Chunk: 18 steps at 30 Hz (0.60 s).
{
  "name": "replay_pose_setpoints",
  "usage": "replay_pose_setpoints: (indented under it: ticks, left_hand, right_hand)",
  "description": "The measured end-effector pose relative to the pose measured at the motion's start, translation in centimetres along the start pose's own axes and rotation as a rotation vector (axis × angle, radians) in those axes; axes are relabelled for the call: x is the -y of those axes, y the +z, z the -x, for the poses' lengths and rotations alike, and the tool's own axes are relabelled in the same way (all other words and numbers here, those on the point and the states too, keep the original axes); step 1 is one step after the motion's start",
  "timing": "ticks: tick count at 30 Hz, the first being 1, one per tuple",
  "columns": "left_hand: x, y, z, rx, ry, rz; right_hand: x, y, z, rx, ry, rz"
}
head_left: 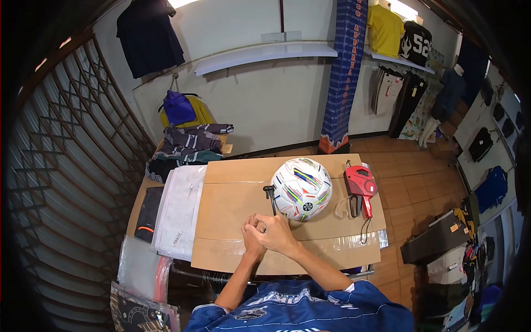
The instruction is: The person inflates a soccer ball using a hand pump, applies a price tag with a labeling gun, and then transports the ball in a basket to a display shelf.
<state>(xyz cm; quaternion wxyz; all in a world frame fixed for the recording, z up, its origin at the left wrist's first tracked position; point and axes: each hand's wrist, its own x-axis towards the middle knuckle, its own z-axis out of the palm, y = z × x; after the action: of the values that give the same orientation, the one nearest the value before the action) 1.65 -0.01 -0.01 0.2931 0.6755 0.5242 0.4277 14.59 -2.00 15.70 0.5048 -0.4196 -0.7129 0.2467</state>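
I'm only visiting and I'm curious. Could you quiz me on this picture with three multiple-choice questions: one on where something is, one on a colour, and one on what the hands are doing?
1. Where does the ball lie?
A. in a basket
B. on the cardboard-covered table
C. on a chair

2. What colour is the label gun to the right of the ball?
A. red
B. green
C. yellow

3. How are the left hand and the right hand placed?
A. far apart, at the table's edges
B. pressed together
C. both gripping the label gun

Answers:
1. B, the ball rests on the cardboard.
2. A, the gun's body is plainly red.
3. B, the hands meet just in front of the ball.
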Motion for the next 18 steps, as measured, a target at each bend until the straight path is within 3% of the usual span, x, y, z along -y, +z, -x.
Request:
replay_pose_setpoints:
  ticks: [1, 3, 5, 8, 11, 18]
  left_hand:
    - [-1.9, -1.0, -0.3, 0.016, -0.004, -0.118]
    - [-4.4, -1.6, -0.5, 0.021, -0.061, 0.004]
    - [-5.9, -1.5, -0.8, -0.005, -0.164, 0.480]
    - [-10.2, -2.1, -1.5, -0.109, -0.134, 0.382]
    - [-9.3, -1.7, -1.7, -0.171, -0.071, 0.160]
    - [-1.2, 0.8, -0.2, -0.102, -0.130, 0.388]
  right_hand:
    - [1.0, -0.8, -0.5, 0.041, 0.027, 0.006]
    - [4.1, -3.2, -1.3, 0.122, 0.084, 0.022]
    - [8.1, -6.4, -2.5, 0.138, 0.095, -0.042]
    - [9.4, -7.7, -3.3, 0.139, 0.099, -0.094]
    - [7.1, -6.4, -3.6, 0.140, 0.100, -0.086]
    - [1.4, -2.4, -1.7, 0.148, 0.134, -0.030]
